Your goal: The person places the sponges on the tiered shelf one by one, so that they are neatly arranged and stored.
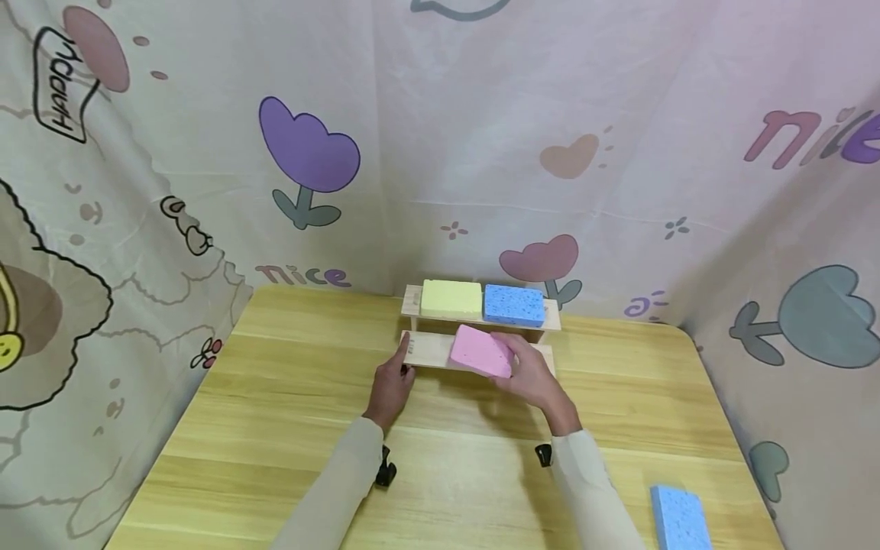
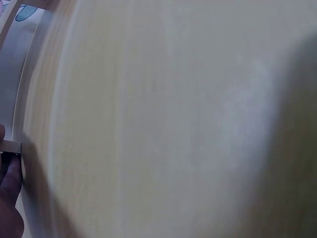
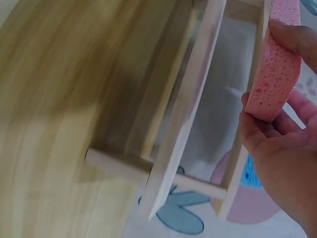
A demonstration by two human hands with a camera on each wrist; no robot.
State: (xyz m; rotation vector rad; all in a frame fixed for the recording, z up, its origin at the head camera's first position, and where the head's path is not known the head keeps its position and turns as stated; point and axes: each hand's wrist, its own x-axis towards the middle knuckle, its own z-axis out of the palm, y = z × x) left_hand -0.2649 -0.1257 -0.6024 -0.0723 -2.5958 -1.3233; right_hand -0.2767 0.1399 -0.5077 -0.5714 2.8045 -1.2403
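A small two-tier wooden rack (image 1: 428, 350) stands at the back of the table. My left hand (image 1: 390, 388) grips the left end of its lower board, thumb on top. Only a sliver of this hand and the board's end shows at the left wrist view's edge. My right hand (image 1: 533, 374) holds a pink sponge (image 1: 480, 351) tilted over the lower board, between thumb and fingers. Whether the sponge touches the board, I cannot tell. On the upper board, a yellow sponge (image 1: 451, 299) lies left of a blue sponge (image 1: 513, 305).
Another blue sponge (image 1: 679, 519) lies on the wooden table (image 1: 275, 428) near its front right. A patterned cloth (image 1: 440, 137) hangs right behind the table and along both sides. Black straps (image 1: 386, 467) show at the wrists.
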